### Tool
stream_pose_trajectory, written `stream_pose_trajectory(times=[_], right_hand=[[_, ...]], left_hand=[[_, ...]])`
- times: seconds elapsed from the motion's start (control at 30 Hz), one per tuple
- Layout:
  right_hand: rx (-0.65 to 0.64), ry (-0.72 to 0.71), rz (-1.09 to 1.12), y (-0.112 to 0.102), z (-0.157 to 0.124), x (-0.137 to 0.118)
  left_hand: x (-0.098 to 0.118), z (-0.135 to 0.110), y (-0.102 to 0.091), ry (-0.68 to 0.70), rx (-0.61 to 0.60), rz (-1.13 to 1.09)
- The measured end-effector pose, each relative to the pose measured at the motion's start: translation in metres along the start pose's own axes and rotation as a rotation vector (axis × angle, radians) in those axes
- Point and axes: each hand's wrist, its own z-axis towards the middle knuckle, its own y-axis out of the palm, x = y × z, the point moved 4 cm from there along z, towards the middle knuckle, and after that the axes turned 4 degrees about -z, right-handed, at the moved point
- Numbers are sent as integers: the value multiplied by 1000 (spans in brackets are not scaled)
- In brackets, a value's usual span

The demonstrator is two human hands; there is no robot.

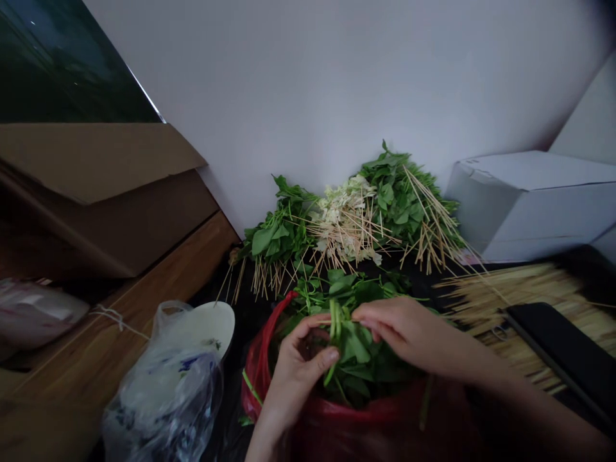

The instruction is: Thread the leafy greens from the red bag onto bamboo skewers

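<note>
My left hand [304, 359] curls its fingers and thumb around a small bunch of leafy greens [335, 321], whose folded stems stand up between my hands. Closed beside it, my right hand [399, 330] pinches a thin wooden skewer [355, 320] that meets the stems from the right. Most of the skewer is hidden by my fingers. Both hands are above a red plastic bag [262, 359] full of loose green leaves [360, 369].
Against the wall lie piles of skewered greens [279, 234] and skewered pale leaves [344, 212]. Many bare skewers [474, 298] lie at right under a black phone-like object [563, 346]. A white box [543, 199], a cardboard box [106, 192], a clear plastic bag [168, 391] and a white bowl [219, 321] stand around.
</note>
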Motion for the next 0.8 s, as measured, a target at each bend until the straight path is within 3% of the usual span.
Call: stream_pose_trajectory(times=[0.13, 0.27, 0.4, 0.6, 0.8], right_hand=[[152, 77, 111, -43, -11, 28], [415, 177, 240, -76, -27, 54], [497, 201, 330, -77, -30, 62], [487, 145, 214, -74, -24, 52], [474, 148, 236, -74, -24, 49]], left_hand=[[10, 6, -10, 53, 68, 187], [10, 15, -17, 97, 141, 326], [1, 22, -3, 210, 14, 677], [-17, 30, 20, 273, -61, 1121], [-26, 34, 21, 224, -20, 1234]])
